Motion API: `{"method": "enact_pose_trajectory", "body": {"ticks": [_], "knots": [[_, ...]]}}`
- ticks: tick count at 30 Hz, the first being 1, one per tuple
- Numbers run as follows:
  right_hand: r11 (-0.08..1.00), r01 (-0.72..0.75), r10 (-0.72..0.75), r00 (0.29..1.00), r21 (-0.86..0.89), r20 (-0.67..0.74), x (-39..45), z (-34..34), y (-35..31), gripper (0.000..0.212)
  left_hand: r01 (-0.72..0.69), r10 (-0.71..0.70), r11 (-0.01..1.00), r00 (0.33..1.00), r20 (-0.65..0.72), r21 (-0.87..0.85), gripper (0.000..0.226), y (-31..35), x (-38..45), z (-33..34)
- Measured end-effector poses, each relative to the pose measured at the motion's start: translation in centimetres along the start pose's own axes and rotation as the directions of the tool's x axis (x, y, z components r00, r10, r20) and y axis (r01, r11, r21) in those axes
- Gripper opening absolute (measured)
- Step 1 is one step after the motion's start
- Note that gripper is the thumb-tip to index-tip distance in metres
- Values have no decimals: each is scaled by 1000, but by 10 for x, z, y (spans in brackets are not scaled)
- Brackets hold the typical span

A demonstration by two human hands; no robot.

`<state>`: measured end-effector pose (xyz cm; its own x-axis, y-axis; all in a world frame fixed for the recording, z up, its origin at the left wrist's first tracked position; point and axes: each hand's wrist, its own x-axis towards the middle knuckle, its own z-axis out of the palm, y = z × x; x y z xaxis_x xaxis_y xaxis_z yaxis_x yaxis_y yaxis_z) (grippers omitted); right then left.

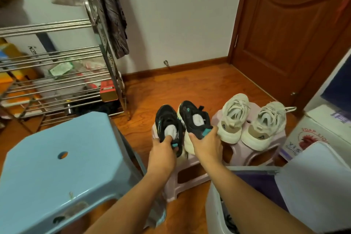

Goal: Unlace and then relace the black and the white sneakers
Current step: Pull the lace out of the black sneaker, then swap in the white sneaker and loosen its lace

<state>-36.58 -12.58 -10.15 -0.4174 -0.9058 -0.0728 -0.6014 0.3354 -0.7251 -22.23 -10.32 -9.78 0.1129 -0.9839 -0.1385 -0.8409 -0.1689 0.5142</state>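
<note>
Two black sneakers with teal trim and white paper stuffed inside stand on a low pink stool [182, 173]. My left hand [163, 150] grips the heel of the left black sneaker [167, 119]. My right hand [206, 143] grips the heel of the right black sneaker [193, 116], which is tilted onto its side. To the right, two white sneakers, one [234, 116] beside the other [266, 123], sit laced on a second pink stool [252, 150], toes pointing away from me.
A tall light-blue plastic stool [57, 157] stands at my left. A metal shelf rack [57, 81] with boxes fills the left wall. A white bin with an open lid [313, 182] and a cardboard box [307, 137] are at the right. A wooden door [284, 34] is behind.
</note>
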Motion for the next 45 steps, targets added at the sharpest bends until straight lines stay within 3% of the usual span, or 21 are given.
{"method": "enact_pose_trajectory", "body": {"ticks": [3,6,7,10,11,13,16,20,23,25,30,32,34,36,38,40,42,45], "knots": [[989,96,-81,988,-112,132,5,1,19,69,21,-21,1000,1000,24,-5,31,2,5,-1],[946,248,-173,931,-210,322,13,-16,28,68,37,-37,999,997,62,-6,33,3,8,-3],[936,256,-183,941,-244,286,20,-24,26,68,42,-41,999,995,87,-10,37,3,7,-5],[913,140,-198,973,-384,-116,51,-50,15,55,55,-47,997,988,147,-50,54,-1,1,-13],[896,91,-179,970,-435,-166,64,-58,15,52,44,-34,997,988,148,-59,59,-2,-2,-18],[847,35,-79,995,-530,-61,89,-65,26,49,-6,17,997,991,132,-80,64,-5,-8,-31],[847,114,-45,989,-520,144,106,-59,42,40,-64,76,990,993,93,-125,55,-4,-16,-57],[912,189,-221,974,-363,-50,91,-68,43,27,-66,76,973,996,37,-219,38,0,-27,-95],[868,400,-446,888,-294,-108,61,-92,20,26,-91,86,954,996,-31,-287,30,-4,-49,-117],[782,571,-609,785,-251,-114,31,-110,-20,24,-162,142,952,985,-95,-260,31,-7,-74,-129],[496,868,-867,497,-37,42,-108,-95,-123,28,-390,344,897,911,-226,-207,88,-30,-133,-161],[463,882,-882,450,87,138,-164,-64,-145,32,-440,366,884,863,-349,-160,99,-50,-149,-175],[486,836,-866,421,254,270,-204,-32,-165,37,-365,268,920,852,-449,-143,89,-86,-159,-191],[501,774,-845,340,387,413,-233,-7,-179,47,-267,178,953,872,-456,-140,69,-128,-171,-207],[514,723,-831,285,462,479,-248,8,-187,48,-181,87,956,924,-371,-229,55,-168,-183,-221],[505,716,-846,298,483,442,-245,20,-193,39,-131,26,934,953,-302,-332,56,-200,-188,-234],[488,791,-862,369,369,348,-229,33,-207,28,-123,19,910,966,-256,-395,54,-219,-188,-247],[576,760,-811,483,302,330,-196,40,-238,21,-159,85,899,977,-194,-408,45,-237,-182,-263]]}}
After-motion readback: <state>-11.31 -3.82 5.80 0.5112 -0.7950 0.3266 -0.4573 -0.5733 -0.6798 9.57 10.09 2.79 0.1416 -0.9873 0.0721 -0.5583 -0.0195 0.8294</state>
